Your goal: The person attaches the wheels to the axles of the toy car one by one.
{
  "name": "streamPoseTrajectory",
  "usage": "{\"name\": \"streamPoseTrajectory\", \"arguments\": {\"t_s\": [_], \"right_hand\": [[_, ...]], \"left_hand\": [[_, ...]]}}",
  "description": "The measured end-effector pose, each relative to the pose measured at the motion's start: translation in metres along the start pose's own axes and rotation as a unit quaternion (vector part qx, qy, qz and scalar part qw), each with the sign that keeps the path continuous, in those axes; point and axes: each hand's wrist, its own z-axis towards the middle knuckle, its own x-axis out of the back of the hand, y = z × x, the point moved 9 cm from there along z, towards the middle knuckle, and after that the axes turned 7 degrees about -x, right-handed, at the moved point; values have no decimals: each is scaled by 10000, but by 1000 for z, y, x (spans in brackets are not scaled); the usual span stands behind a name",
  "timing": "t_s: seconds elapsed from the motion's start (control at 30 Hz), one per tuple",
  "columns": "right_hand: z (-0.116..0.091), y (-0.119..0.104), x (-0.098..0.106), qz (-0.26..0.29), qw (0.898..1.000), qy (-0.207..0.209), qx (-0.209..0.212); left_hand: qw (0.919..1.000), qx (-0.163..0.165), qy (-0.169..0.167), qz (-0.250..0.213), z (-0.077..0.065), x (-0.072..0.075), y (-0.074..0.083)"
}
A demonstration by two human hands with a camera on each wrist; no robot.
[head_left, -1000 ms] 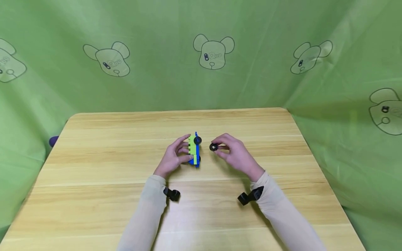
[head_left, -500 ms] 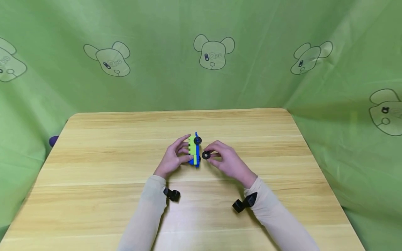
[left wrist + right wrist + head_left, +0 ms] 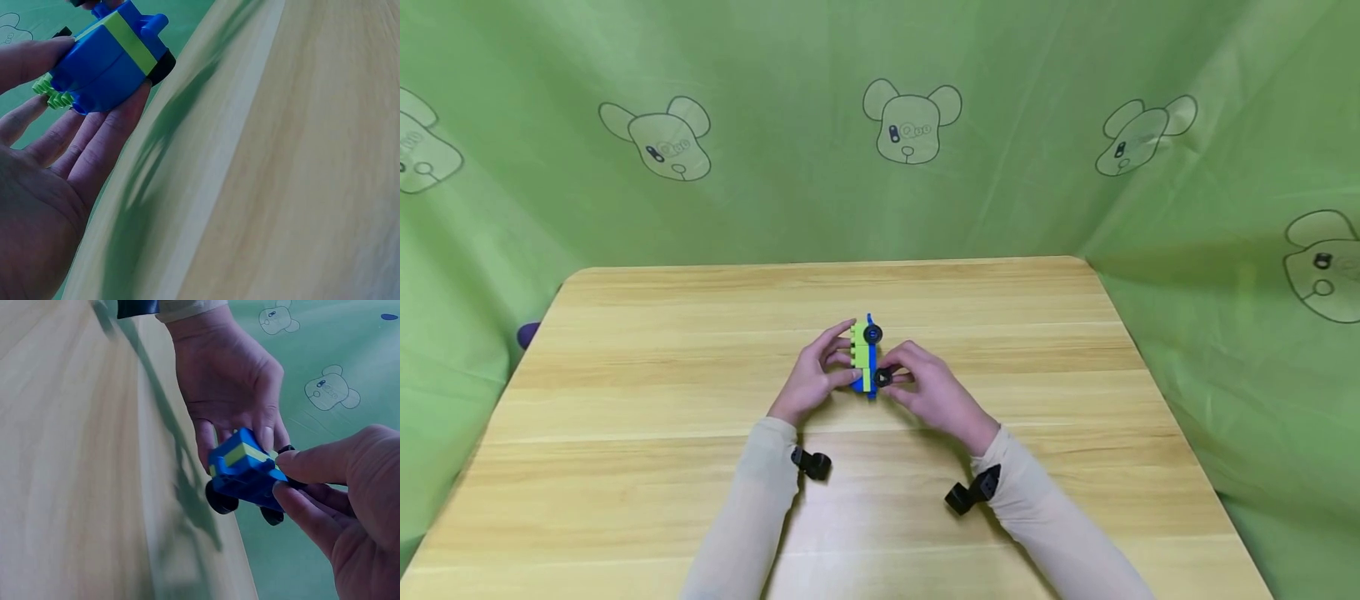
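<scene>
A toy car (image 3: 862,357) of blue and lime-green blocks is held on its side above the table, studs to the left. My left hand (image 3: 808,382) grips it, thumb on the blue end and fingers round the far side, as the left wrist view also shows. Between the thumb and fingers of my right hand (image 3: 934,393) is a small black wheel (image 3: 882,377), held against the car's near end on the right. Another black wheel (image 3: 872,334) sits on the car's far end. In the right wrist view, my fingers mostly cover the pinched wheel, and black wheels (image 3: 222,499) show on the opposite side.
Beneath both hands lies a wooden table (image 3: 662,358). A green curtain (image 3: 790,183) with bear-head prints hangs round its back and sides. Something purple (image 3: 528,336) shows past the left edge.
My right hand has moved left and slightly nearer, bringing the pinched wheel from apart to up against the toy car. The left hand and car have stayed almost still.
</scene>
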Motion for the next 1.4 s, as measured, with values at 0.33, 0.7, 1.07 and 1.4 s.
{"name": "streamPoseTrajectory", "arguments": {"t_s": [0.33, 0.7, 1.07, 1.4], "right_hand": [[1, 2, -6, -166, 9996, 178, 150], [0, 0, -9, -309, 9994, 121, 137], [2, 0, -12, 51, 9998, -1, 210], [2, 7, -7, 363, 9992, 98, 133]], "left_hand": [[9999, -13, 108, 7, 4, 4, -23], [9997, 43, 241, -11, 2, 5, -29], [9997, 200, -94, -126, 1, -2, -33], [9993, 263, -187, -172, -3, -7, -7]]}}
